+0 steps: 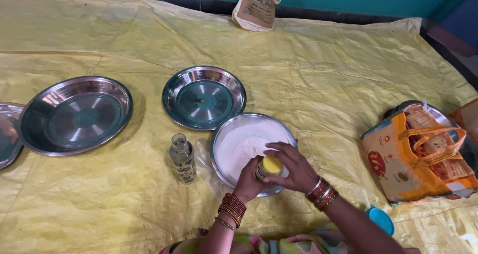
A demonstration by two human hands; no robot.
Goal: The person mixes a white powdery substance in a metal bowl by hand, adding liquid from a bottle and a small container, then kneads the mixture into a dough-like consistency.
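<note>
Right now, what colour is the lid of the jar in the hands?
Yellow lid, seen in the head view.

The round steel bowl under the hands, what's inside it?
White flour fills the steel bowl. The hands and the yellow-lidded jar cover its near part.

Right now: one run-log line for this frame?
left hand: holds small jar | right hand: on yellow lid | under: steel plate of flour | beside: glass bottle

surface: yellow sheet [323, 84] | on it: steel plates [74, 115], glass bottle [182, 159], orange bag [418, 157]
</note>
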